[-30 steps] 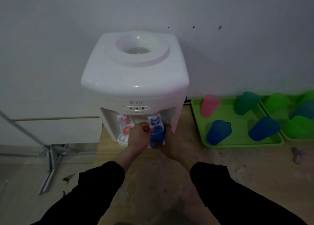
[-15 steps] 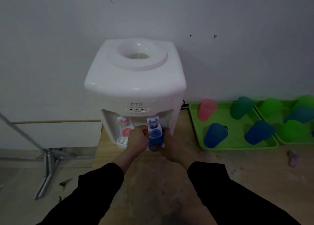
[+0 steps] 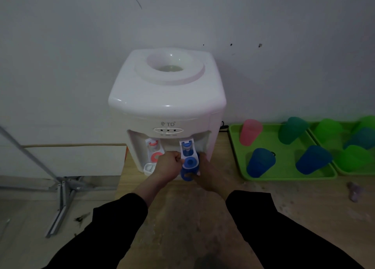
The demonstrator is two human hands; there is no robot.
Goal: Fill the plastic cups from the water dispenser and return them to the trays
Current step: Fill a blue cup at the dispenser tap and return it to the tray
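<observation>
The left hand is curled into a loose fist, its fingertips pinching the side of the blue plastic tap lever on the white tabletop water dispenser. Just to its right, the right hand wraps round a blue plastic cup, thumb across the front of the cup and fingers behind it. The cup sits between the two hands, directly under the blue lever and touching it, close against the dispenser's recessed front. Whether water is running cannot be told.

Just left of the left hand is the dispenser's red tap with a small white drip tray below it. Both forearms wear black sleeves and reach over a worn wooden tabletop.

Well off to the right of the right hand lies a green plastic tray holding a pink cup, a dark green cup and two blue cups. A second green tray lies beyond it, with more green and teal cups. Far left of the left hand stands a grey metal stand.
</observation>
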